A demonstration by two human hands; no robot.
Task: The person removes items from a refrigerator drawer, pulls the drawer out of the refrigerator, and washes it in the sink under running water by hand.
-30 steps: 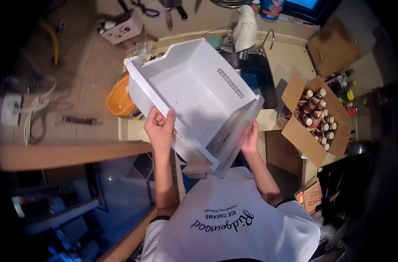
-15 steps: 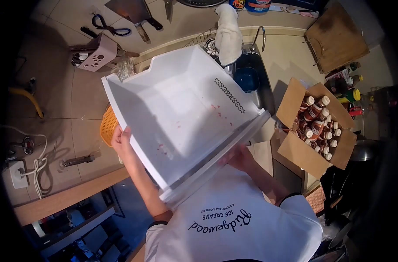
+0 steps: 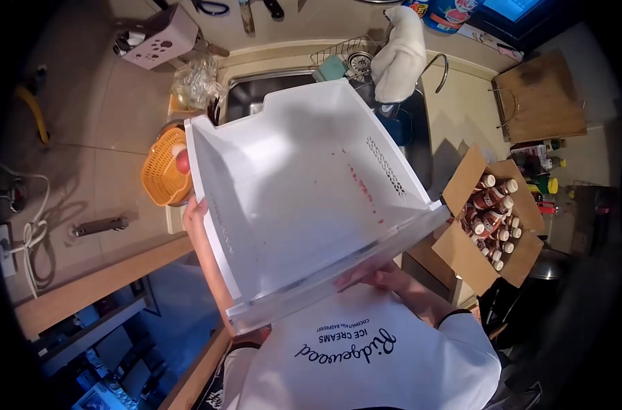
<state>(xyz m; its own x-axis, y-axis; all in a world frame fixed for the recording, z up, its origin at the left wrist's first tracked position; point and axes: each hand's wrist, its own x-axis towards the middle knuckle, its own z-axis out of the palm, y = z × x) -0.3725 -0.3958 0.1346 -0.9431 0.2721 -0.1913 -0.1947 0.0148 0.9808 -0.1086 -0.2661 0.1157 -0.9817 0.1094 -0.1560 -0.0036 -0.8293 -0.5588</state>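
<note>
A white plastic drawer (image 3: 297,198) with a clear front panel is held up in front of my body, its open side facing me. Small red bits lie inside it, in a line near the slotted right wall. My left hand (image 3: 196,217) grips the drawer's left side wall from outside; its fingers are partly hidden. My right hand (image 3: 376,275) is under the clear front panel at the near edge, its fingers seen partly through the plastic. Behind the drawer is a metal sink (image 3: 246,96), partly covered by it.
An orange basket (image 3: 166,167) with a red item stands left of the drawer. To the right is an open cardboard box (image 3: 464,256) of bottles. A white cloth (image 3: 401,58) drapes near the faucet (image 3: 446,72); a wooden board (image 3: 543,99) leans at back right.
The drawer has turned and tilted so that more of its inside shows, and it is now nearer the box. My left hand has shifted onto its left wall, my right hand lower along the front panel.
</note>
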